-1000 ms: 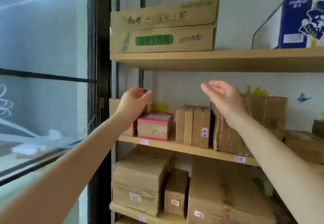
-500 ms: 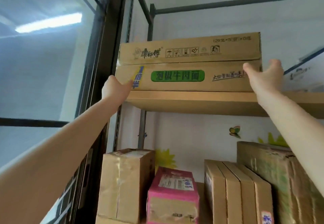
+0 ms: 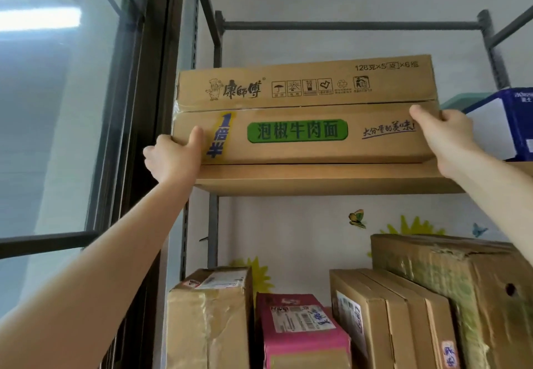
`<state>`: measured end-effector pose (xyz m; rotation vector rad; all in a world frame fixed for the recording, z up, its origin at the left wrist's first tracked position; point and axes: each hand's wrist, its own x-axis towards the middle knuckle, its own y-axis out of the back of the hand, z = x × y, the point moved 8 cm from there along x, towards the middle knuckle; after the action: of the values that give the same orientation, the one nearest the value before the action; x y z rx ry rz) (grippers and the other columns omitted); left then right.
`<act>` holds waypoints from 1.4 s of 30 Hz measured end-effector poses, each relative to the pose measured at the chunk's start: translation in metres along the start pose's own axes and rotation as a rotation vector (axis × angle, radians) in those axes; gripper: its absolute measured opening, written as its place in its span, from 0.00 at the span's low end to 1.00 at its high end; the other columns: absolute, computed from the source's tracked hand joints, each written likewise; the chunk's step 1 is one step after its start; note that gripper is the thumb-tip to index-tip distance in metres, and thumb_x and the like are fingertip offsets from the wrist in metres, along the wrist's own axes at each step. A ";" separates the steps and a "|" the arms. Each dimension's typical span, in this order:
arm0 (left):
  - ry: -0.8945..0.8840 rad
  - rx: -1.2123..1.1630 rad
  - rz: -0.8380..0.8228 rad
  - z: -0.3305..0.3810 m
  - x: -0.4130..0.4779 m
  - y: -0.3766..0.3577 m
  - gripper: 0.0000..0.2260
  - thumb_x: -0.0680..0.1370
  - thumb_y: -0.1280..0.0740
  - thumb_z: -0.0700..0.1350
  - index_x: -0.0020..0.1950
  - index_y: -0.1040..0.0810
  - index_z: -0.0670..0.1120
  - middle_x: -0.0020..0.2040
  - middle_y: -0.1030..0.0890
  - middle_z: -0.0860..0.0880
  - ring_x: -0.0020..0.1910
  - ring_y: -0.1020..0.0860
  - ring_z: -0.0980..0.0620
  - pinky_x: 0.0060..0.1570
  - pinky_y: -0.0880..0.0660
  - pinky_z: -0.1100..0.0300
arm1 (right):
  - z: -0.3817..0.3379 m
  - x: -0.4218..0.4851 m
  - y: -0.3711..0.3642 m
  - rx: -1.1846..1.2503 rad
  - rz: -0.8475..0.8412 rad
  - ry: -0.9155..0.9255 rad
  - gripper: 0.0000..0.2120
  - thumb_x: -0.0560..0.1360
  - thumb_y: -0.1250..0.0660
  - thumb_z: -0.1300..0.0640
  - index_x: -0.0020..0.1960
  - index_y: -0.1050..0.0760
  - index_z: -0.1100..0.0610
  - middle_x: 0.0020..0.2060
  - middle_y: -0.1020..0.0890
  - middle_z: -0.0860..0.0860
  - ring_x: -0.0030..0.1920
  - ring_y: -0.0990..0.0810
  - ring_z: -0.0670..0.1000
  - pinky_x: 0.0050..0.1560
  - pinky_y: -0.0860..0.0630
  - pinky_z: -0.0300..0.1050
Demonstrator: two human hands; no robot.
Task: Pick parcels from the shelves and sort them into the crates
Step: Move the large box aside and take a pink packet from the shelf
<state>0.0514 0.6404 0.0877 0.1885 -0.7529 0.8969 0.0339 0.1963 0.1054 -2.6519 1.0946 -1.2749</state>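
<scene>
Left hand point(image 3: 173, 156) and right hand point(image 3: 445, 135) grip opposite ends of the long, flat cardboard carton point(image 3: 302, 114), thumbs on its printed front. It lies on the wooden top shelf point(image 3: 326, 179). A glossy blue box point(image 3: 516, 126) stands right; taped parcels point(image 3: 209, 319) crowd below.

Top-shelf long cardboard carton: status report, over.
Left hand, right hand grip ends of long brown cardboard carton with green label. Carton sits on wooden shelf board. Blue-and-white box close beside right end.
</scene>
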 end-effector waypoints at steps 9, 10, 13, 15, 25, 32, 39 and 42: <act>-0.071 -0.398 0.031 0.037 -0.044 0.054 0.32 0.69 0.28 0.58 0.64 0.35 0.43 0.56 0.29 0.50 0.53 0.27 0.54 0.49 0.29 0.64 | -0.054 -0.041 0.052 -0.003 -0.061 0.089 0.23 0.73 0.34 0.43 0.63 0.27 0.55 0.54 0.24 0.49 0.54 0.26 0.50 0.52 0.30 0.44; -0.086 -0.400 0.035 0.040 -0.048 0.060 0.33 0.68 0.28 0.59 0.64 0.35 0.43 0.58 0.28 0.49 0.55 0.27 0.54 0.50 0.29 0.64 | -0.058 -0.045 0.059 -0.010 -0.071 0.088 0.23 0.73 0.34 0.43 0.62 0.27 0.55 0.53 0.23 0.49 0.55 0.26 0.51 0.54 0.28 0.46; -0.127 -0.401 0.035 0.046 -0.065 0.077 0.34 0.66 0.28 0.60 0.63 0.35 0.44 0.60 0.27 0.48 0.57 0.26 0.53 0.53 0.28 0.64 | -0.066 -0.056 0.079 0.002 -0.105 0.097 0.19 0.72 0.32 0.44 0.58 0.25 0.54 0.51 0.22 0.48 0.55 0.24 0.52 0.58 0.26 0.50; -0.147 -0.380 0.045 0.047 -0.082 0.089 0.34 0.67 0.28 0.60 0.64 0.36 0.44 0.61 0.28 0.48 0.58 0.27 0.54 0.53 0.29 0.65 | -0.065 -0.063 0.092 0.011 -0.122 0.109 0.18 0.72 0.31 0.45 0.57 0.25 0.54 0.51 0.21 0.49 0.54 0.23 0.52 0.56 0.25 0.50; -0.215 -0.193 -0.141 0.013 -0.165 0.130 0.39 0.66 0.27 0.60 0.71 0.41 0.54 0.67 0.29 0.53 0.64 0.29 0.54 0.63 0.31 0.55 | -0.006 -0.126 0.133 0.031 -0.303 0.095 0.27 0.71 0.29 0.58 0.67 0.35 0.55 0.60 0.24 0.48 0.60 0.26 0.49 0.63 0.31 0.48; -0.053 -0.163 -0.193 -0.048 -0.208 0.141 0.41 0.62 0.22 0.53 0.68 0.38 0.43 0.61 0.24 0.46 0.58 0.24 0.48 0.59 0.26 0.52 | 0.038 -0.186 0.150 -0.057 -0.383 0.029 0.24 0.70 0.29 0.62 0.63 0.34 0.57 0.53 0.24 0.48 0.55 0.26 0.47 0.59 0.33 0.43; 0.075 -0.144 -0.250 -0.105 -0.225 0.146 0.52 0.49 0.25 0.70 0.67 0.36 0.47 0.61 0.22 0.47 0.60 0.23 0.48 0.59 0.26 0.43 | 0.087 -0.220 0.152 -0.115 -0.438 -0.016 0.21 0.70 0.29 0.62 0.60 0.31 0.58 0.56 0.22 0.52 0.61 0.26 0.50 0.65 0.34 0.45; 0.078 -0.142 -0.270 -0.108 -0.230 0.146 0.50 0.51 0.25 0.66 0.67 0.36 0.47 0.61 0.23 0.48 0.61 0.24 0.49 0.60 0.27 0.42 | 0.097 -0.226 0.152 -0.125 -0.433 -0.035 0.26 0.69 0.29 0.61 0.65 0.33 0.58 0.60 0.22 0.54 0.64 0.27 0.53 0.67 0.33 0.52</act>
<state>-0.0945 0.6342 -0.1664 0.1250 -0.6969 0.5891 -0.0856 0.1877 -0.1576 -3.1121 0.6309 -1.2361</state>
